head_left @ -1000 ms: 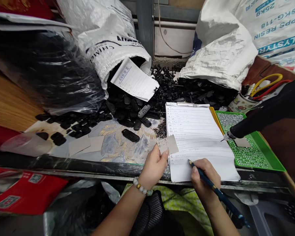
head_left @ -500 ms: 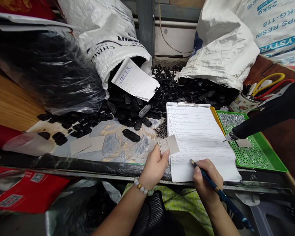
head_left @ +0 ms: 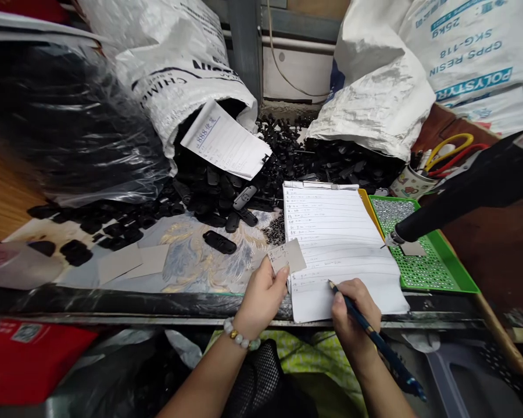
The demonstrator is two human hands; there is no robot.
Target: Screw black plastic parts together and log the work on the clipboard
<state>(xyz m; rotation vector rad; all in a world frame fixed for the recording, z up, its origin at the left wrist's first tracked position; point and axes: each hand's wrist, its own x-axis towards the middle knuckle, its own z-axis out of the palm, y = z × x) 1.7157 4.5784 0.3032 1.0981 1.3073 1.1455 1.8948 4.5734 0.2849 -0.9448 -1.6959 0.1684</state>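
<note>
My left hand (head_left: 261, 293) pinches a small grey card (head_left: 286, 257) with handwriting, held at the left edge of a lined white sheet (head_left: 337, 244) on a clipboard. My right hand (head_left: 355, 316) grips a blue pen (head_left: 375, 342), its tip resting on the lower part of that sheet. Several handwritten lines fill the page above the pen tip.
Black plastic parts (head_left: 226, 191) spill from two white sacks (head_left: 174, 64) at the back. A green perforated tray (head_left: 422, 255) sits to the right, with a black tool (head_left: 457, 197) lying over it. Grey cards (head_left: 131, 261) lie left. A mug with scissors (head_left: 412, 183) stands at far right.
The view has shifted slightly, so everything sits a little further left. The pen tip stays on the sheet's lower lines; the left hand still holds the card.
</note>
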